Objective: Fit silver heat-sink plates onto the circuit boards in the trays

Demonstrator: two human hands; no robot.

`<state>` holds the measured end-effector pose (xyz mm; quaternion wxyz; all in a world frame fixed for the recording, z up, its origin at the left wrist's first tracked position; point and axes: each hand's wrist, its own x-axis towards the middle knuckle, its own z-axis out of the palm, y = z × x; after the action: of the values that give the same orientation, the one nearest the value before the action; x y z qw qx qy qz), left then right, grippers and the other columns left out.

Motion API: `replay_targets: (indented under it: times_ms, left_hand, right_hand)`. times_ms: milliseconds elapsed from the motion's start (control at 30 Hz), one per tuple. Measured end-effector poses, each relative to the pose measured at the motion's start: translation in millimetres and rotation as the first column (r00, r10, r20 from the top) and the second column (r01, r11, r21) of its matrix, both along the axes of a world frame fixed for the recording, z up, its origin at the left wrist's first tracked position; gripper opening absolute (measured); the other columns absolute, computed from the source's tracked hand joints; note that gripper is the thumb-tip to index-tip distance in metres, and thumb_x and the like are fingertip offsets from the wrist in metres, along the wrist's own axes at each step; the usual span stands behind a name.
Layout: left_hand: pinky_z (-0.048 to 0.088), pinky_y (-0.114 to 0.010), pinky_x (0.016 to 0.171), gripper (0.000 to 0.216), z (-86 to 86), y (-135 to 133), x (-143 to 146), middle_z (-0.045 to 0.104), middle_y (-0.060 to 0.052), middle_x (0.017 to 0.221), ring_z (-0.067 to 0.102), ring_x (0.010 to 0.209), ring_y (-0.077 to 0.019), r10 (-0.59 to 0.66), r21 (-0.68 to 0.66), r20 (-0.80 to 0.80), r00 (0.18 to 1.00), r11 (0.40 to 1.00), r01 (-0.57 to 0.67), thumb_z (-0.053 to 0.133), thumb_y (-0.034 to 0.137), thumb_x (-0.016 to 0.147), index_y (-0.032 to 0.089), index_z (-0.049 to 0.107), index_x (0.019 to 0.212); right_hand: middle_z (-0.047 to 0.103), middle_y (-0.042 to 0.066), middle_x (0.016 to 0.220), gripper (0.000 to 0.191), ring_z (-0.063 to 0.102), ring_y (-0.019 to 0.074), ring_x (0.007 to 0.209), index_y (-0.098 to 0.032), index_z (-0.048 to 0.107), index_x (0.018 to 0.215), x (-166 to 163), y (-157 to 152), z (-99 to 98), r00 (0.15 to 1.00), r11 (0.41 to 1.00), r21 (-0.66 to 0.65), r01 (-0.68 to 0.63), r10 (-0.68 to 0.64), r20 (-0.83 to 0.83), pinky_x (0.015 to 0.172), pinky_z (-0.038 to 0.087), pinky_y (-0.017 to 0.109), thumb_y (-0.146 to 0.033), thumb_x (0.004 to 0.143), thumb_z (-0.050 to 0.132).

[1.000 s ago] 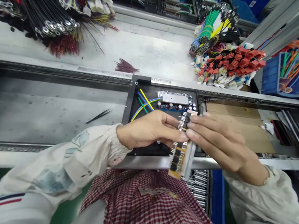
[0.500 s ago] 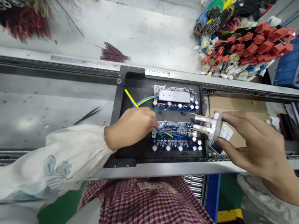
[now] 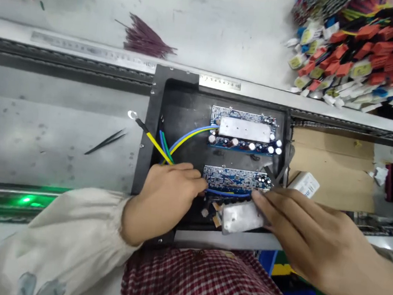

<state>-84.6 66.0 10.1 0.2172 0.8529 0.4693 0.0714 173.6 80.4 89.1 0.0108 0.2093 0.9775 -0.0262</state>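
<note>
My left hand [image 3: 167,200] is closed round a bundle of wires at the left end of the lower blue circuit board [image 3: 231,178]. A blue wire [image 3: 228,194] runs from its fingertips across that board. Behind the hand, a yellow wire [image 3: 157,144] sticks out, ending in a ring terminal [image 3: 133,115]. My right hand [image 3: 313,237] grips a silver metal block [image 3: 243,217] with tan tabs, tilted over the near half of the lower board. The upper circuit board [image 3: 243,147] carries a similar silver plate [image 3: 245,130], with blue and yellow wires leading into it.
Both boards lie in a black tray [image 3: 187,102] on the conveyor rails. Black tweezers [image 3: 104,142] rest at the left. A small white box [image 3: 306,183] and cardboard [image 3: 334,165] are at the right. Purple wires [image 3: 146,38] and red-and-white connectors [image 3: 368,57] lie behind.
My right hand has brought the metal block leftward and down over the lower board, turning its flat face up. My left hand still holds the wires. The ring terminal has come into sight.
</note>
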Motion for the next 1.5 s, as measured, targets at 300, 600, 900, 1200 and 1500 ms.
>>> replay_targets:
  times_ms: [300, 600, 900, 1200, 1500]
  left_hand:
    - [0.041, -0.035, 0.054, 0.028, 4.9, 0, -2, 0.059, 0.001, 0.07, 0.056, 0.069, -0.0183, 0.044, -0.055, 0.126, 0.991, 0.998, -0.038, 0.042, 0.006, 0.085, 0.017, 0.068, 0.087]
    - [0.046, -0.035, 0.056, 0.031, 5.6, 2, -2, 0.063, 0.001, 0.071, 0.058, 0.066, -0.0174, 0.021, -0.04, 0.106, 0.994, 0.999, -0.017, 0.04, 0.004, 0.085, 0.016, 0.069, 0.085]
    - [0.049, -0.035, 0.049, 0.038, 4.3, 2, -1, 0.066, 0.0, 0.07, 0.058, 0.061, -0.0156, 0.055, -0.045, 0.135, 0.989, 0.998, -0.049, 0.036, 0.013, 0.094, 0.018, 0.071, 0.082]
    - [0.047, -0.037, 0.052, 0.036, -0.5, -8, 2, 0.067, 0.002, 0.072, 0.056, 0.063, -0.0151, 0.128, -0.017, 0.169, 0.977, 0.992, -0.127, 0.038, 0.013, 0.095, 0.019, 0.07, 0.079]
    - [0.047, -0.034, 0.054, 0.031, 3.2, -5, 0, 0.067, -0.003, 0.076, 0.059, 0.065, -0.0171, 0.02, 0.08, 0.068, 0.997, 0.996, -0.025, 0.037, 0.012, 0.093, 0.016, 0.067, 0.086]
  right_hand:
    - [0.066, 0.017, 0.113, 0.038, 0.057, 0.032, 0.109, -0.001, 0.055, 0.124, -13, 4, -7.4, 0.992, 0.98, -0.181, 0.082, -0.063, 0.107, 0.083, 0.048, 0.041, -0.006, 0.094, 0.033]
    - [0.067, 0.015, 0.107, 0.038, 0.059, 0.029, 0.1, -0.003, 0.06, 0.114, -10, 5, -29.2, 0.998, 0.987, -0.151, 0.056, -0.058, -0.007, 0.08, 0.043, 0.04, -0.003, 0.088, 0.033]
    - [0.066, 0.014, 0.109, 0.038, 0.057, 0.0288, 0.1, -0.004, 0.06, 0.116, -8, 5, -32.6, 0.999, 0.986, -0.164, 0.027, -0.023, 0.027, 0.075, 0.043, 0.041, -0.002, 0.084, 0.039]
    - [0.064, 0.013, 0.113, 0.038, 0.057, 0.0275, 0.1, -0.006, 0.061, 0.115, -7, 6, -38.4, 0.999, 0.982, -0.183, 0.037, -0.034, 0.018, 0.076, 0.041, 0.041, -0.001, 0.084, 0.038]
    - [0.069, 0.016, 0.089, 0.035, 0.063, 0.0262, 0.078, -0.001, 0.065, 0.105, -21, 22, -35.0, 0.998, 0.971, -0.235, 0.051, -0.042, 0.044, 0.058, 0.051, 0.038, -0.001, 0.083, 0.038]
